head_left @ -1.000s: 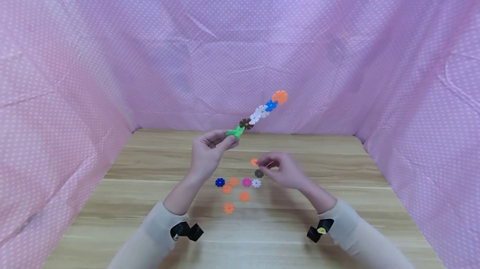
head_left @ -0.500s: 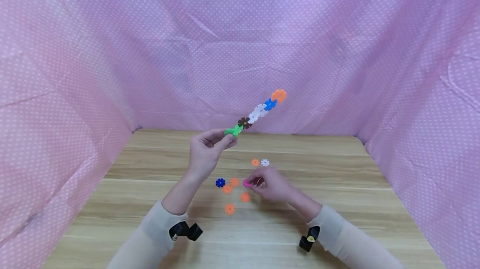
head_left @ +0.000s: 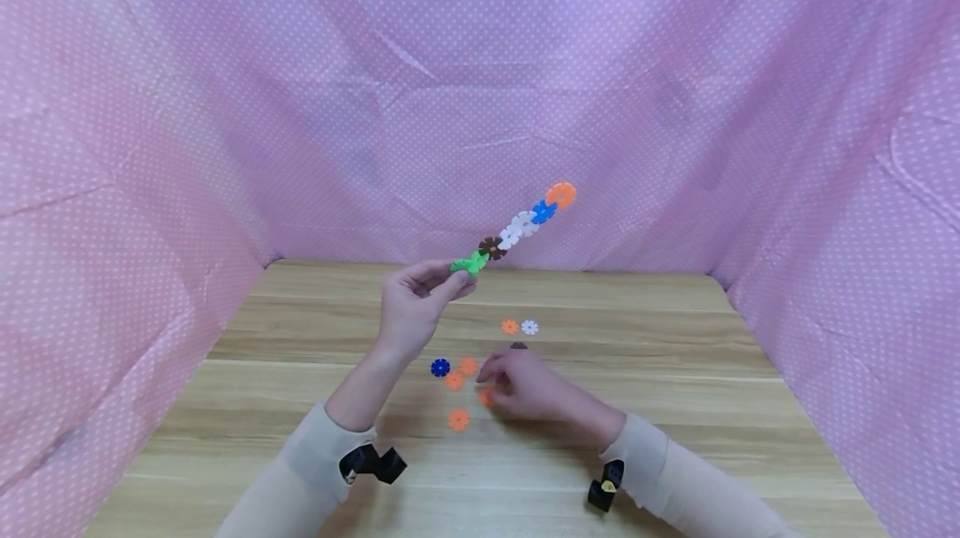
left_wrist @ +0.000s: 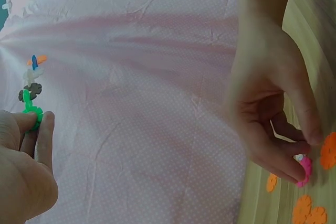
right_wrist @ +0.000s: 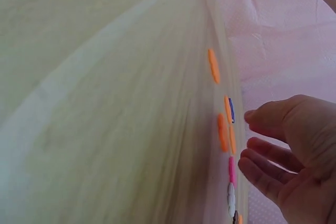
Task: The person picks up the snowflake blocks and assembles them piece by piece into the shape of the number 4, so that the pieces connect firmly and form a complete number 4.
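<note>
Leverage could pull the chain (head_left: pixel 524 224) apart if its orange end were knocked, as the left grip (head_left: pixel 408 309) pinches only the green end of this slanting orange-blue-white-brown-green line of notched discs above the worktop (head_left: pixel 637 313), the right grip (head_left: pixel 532 384) parted near a pink disc (right_wrist: pixel 232 170).

Pink dotted cloth (head_left: pixel 480 105) walls a wood-grain table (head_left: pixel 480 475) into a curtained booth.

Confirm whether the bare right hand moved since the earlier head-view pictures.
Yes: in the head view the right hand shifted left and toward the bottom edge, judged against the unmoved dark blue, notched, round plastic disc.
</note>
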Available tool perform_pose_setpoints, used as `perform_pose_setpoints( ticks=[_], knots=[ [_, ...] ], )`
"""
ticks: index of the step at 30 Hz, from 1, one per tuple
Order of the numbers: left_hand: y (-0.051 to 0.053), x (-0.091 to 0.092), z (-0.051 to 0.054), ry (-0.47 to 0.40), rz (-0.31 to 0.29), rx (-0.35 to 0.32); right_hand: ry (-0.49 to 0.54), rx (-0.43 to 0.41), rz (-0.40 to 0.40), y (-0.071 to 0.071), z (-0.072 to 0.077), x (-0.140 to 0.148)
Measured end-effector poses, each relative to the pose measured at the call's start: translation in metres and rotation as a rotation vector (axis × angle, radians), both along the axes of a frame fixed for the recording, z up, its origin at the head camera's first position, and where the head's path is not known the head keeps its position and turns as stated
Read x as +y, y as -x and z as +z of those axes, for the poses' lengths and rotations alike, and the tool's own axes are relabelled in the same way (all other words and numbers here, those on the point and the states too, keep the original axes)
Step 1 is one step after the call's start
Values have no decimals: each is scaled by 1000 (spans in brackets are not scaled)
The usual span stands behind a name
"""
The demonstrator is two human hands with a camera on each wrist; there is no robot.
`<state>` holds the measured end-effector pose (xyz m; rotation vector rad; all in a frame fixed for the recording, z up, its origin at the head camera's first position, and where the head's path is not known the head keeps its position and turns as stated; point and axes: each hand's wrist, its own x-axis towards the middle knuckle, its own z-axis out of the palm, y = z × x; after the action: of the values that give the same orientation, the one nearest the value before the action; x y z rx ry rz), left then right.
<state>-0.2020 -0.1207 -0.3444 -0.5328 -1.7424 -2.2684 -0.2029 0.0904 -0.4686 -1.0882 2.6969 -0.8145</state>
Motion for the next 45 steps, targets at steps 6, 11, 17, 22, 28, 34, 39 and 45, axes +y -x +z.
perform_pose_setpoints(
  ticks=[6,11,17,22,28,34,39,45],
  knots=[
    [0,0,0,1,-10,9,-99,41,50,-3,-2,-2],
    [1,1,0,-3,-17,11,-126,47,31,-5,-2,-3],
    [0,2,0,11,-24,21,-58,-67,-43,-5,1,3],
    [0,3,1,19,-27,36,112,-79,-101,1,13,13],
    [-1,3,2,15,-20,38,260,74,-128,10,45,24],
    [-2,5,4,13,-24,33,419,197,-175,11,79,31],
    [-2,7,7,14,-42,44,571,385,-215,8,106,33],
    [-2,10,7,20,-58,48,673,493,-222,1,127,33]
  ],
)
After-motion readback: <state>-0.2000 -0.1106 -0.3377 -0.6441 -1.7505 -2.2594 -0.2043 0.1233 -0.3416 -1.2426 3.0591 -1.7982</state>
